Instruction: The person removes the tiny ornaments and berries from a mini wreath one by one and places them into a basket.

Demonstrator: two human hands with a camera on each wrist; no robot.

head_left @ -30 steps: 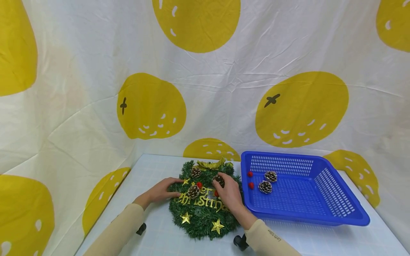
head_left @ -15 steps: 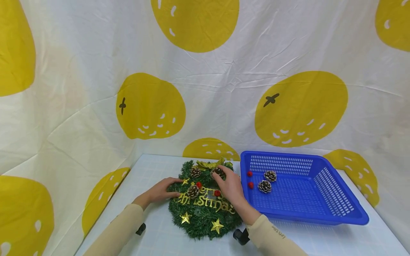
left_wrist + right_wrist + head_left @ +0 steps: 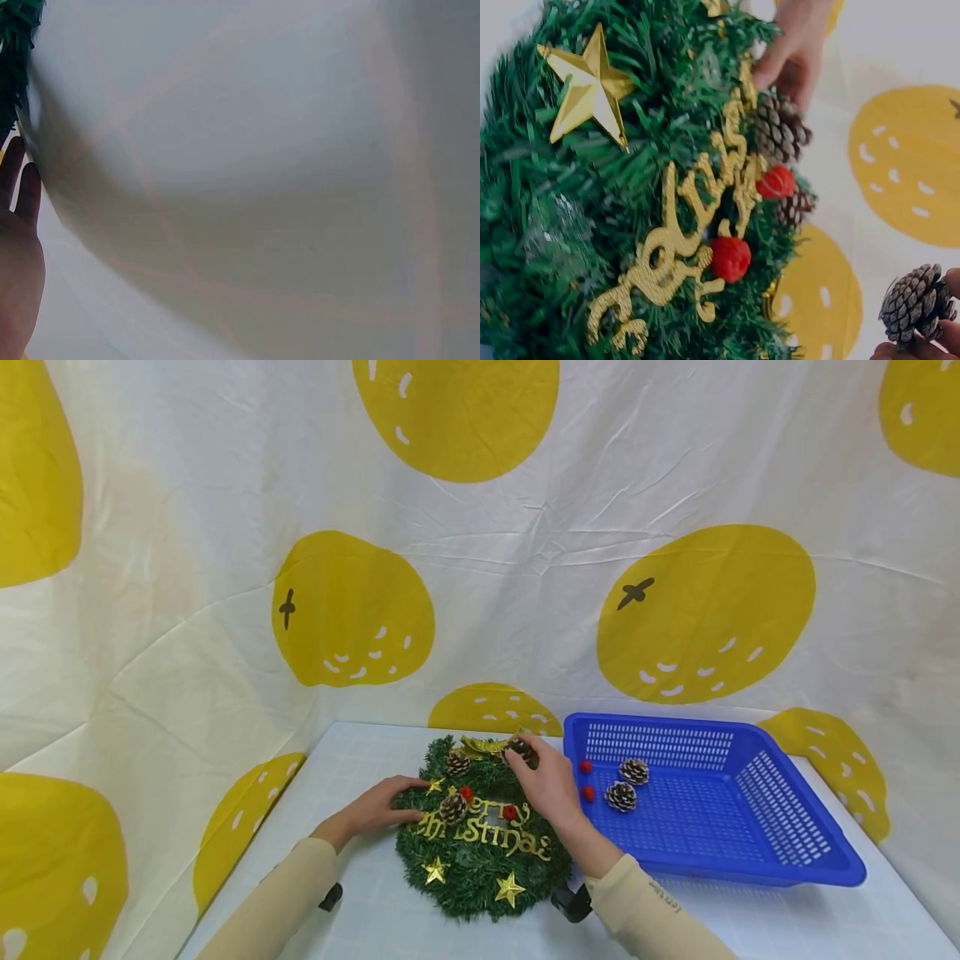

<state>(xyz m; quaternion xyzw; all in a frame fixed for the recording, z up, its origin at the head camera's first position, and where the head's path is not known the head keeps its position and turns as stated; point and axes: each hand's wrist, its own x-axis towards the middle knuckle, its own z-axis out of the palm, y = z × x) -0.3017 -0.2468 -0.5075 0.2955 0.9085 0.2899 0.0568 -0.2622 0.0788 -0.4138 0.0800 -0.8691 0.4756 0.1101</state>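
A green wreath (image 3: 480, 885) with gold "Merry Christmas" lettering lies on the table. My left hand (image 3: 382, 806) rests at its left edge, fingers and thumb spread; in the left wrist view the fingers of this hand (image 3: 21, 247) look straight. Over the wreath's upper right, my right hand (image 3: 551, 781) pinches a pine cone (image 3: 521, 750) between thumb and fingers. The same pine cone (image 3: 919, 304) shows white-tipped scales in the right wrist view. On the wreath sit two other pine cones, one in the middle (image 3: 453, 808) and one higher up (image 3: 458, 764), plus red balls (image 3: 511, 812) and gold stars (image 3: 510, 890).
To the right stands a blue plastic basket (image 3: 720, 868) holding two pine cones (image 3: 621, 797) and two red balls (image 3: 588, 793) near its left side. A gold bow (image 3: 483, 747) tops the wreath. Behind the table hangs a white curtain (image 3: 487, 610) printed with yellow fruit.
My right hand has moved up and away across the wreath with the pine cone, toward the gold bow, uncovering a red ball and the lettering's right end. The left hand stays put.
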